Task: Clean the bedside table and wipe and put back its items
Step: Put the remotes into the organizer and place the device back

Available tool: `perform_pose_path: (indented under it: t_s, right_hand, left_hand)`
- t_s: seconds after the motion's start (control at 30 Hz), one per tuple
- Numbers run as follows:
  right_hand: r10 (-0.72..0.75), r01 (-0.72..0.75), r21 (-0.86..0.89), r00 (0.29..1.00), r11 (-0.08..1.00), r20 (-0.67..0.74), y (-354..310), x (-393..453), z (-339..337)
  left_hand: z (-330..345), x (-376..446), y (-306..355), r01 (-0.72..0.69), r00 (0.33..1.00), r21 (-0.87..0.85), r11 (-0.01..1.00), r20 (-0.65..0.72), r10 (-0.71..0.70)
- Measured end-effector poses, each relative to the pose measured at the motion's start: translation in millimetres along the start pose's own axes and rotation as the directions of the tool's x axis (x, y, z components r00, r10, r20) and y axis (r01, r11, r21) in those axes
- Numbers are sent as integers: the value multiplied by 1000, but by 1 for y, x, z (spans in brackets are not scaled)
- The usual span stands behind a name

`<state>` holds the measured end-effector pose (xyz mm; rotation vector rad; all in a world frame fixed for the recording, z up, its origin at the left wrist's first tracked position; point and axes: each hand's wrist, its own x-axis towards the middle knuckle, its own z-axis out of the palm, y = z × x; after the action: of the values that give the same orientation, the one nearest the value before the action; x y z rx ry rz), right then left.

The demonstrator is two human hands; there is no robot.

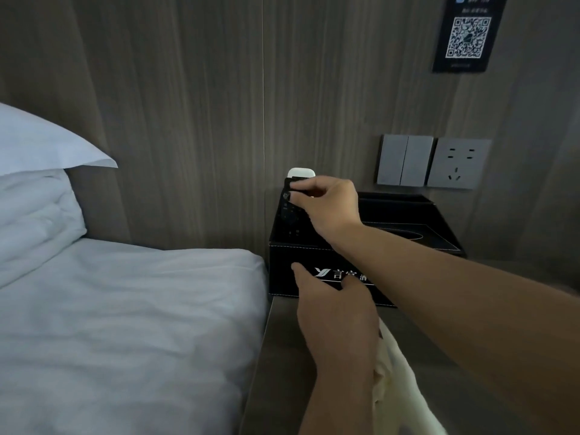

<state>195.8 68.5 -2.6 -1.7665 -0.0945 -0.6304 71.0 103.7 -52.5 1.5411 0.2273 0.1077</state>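
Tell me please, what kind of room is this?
Most likely a hotel bedroom: a bed with white linen, a black organiser box printed with a logo on the bedside table, and a QR-code sign on the wall.

Dim, flat indoor light, soft grainy detail, slight wide-angle bending at the edges, no glare.

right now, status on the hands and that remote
Right hand pinches black remote, upright in organizer box slot. Left hand steadies box front, cloth tucked under. White remote stands behind; nothing blocking.
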Motion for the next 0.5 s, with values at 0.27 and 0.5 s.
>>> perform_pose_path:
  t_s: [0.27, 0.5]
  right_hand:
    - [87, -73, -134, 991, 988, 103, -13, 3, -9]
    - [85, -68, -92, 978, 993, 191, -47, -49, -81]
  left_hand:
    - [5, -8, -2, -52, 993, 48, 997, 104, 46]
    - [22, -38, 11, -61, 986, 77, 995, 162, 48]
